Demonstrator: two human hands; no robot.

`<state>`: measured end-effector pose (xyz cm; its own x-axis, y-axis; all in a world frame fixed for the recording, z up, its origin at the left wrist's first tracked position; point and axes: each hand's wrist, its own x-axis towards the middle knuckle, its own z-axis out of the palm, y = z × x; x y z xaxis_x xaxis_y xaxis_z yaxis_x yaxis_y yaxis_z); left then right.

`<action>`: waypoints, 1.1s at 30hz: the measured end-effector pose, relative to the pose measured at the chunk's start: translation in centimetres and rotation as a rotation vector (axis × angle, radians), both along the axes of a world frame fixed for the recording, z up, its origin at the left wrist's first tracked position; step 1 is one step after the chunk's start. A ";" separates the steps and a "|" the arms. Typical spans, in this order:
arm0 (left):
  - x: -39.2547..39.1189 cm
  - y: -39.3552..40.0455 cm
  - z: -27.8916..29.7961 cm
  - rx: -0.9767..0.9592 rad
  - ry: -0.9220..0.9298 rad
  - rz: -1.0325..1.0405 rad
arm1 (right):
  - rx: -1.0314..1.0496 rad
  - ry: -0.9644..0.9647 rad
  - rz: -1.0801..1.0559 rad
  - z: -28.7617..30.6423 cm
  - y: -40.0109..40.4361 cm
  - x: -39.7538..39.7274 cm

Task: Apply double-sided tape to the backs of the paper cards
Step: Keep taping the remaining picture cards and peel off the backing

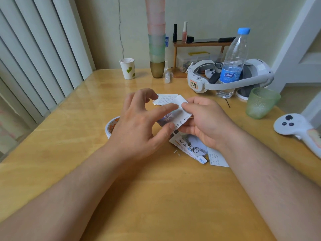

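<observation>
Both your hands pinch one card (175, 113) above mid-table: left hand (139, 122) at its near edge, right hand (205, 120) at its top. Tape roll (111, 126) sits just left, half hidden (behind your left hand); loose cards (194, 148) lie under your right wrist. Bottle (231, 63), headset (199, 80) and green cup (260, 103) crowd the far right; near table (156, 197) lies bare.

Right hand (205, 122) holds small printed paper card (175, 117) above yellow wooden table (156, 197); left hand (139, 124) pinches its edge; white tape roll (111, 126) behind left hand.

Tape roll (111, 126) half behind left hand (139, 126); controller (298, 131) cropped at right edge.
</observation>
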<state>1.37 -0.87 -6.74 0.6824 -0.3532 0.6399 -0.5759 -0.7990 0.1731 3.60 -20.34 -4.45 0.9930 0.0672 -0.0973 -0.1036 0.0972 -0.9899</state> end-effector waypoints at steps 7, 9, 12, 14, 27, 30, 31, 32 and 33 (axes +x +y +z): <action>0.2 0.1 -0.1 0.029 0.013 0.015 | 0.032 0.010 -0.009 0.2 -0.1 -0.1; 0.4 0.1 0.1 0.047 0.000 0.023 | 0.036 0.018 -0.025 0.2 -0.2 0.0; 0.5 -0.1 0.3 0.094 -0.072 0.035 | 0.125 0.043 -0.041 0.3 -0.5 0.2; 0.5 -0.4 0.5 0.103 -0.110 0.039 | 0.193 0.065 -0.003 0.4 -0.8 0.2; 0.2 -0.7 0.2 0.101 -0.164 0.083 | 0.287 0.150 0.078 0.8 -1.8 0.2; 0.1 -0.6 0.1 0.076 -0.125 0.064 | 0.298 0.139 0.068 1.0 -1.8 0.3; 0.2 -0.5 0.0 0.069 -0.116 0.057 | 0.302 0.138 0.068 1.0 -1.9 0.3; 0.2 -0.5 0.0 0.064 -0.109 0.052 | 0.309 0.137 0.068 1.1 -1.9 0.2; 0.2 -0.4 0.0 0.061 -0.103 0.048 | 0.316 0.137 0.067 1.2 -1.9 0.2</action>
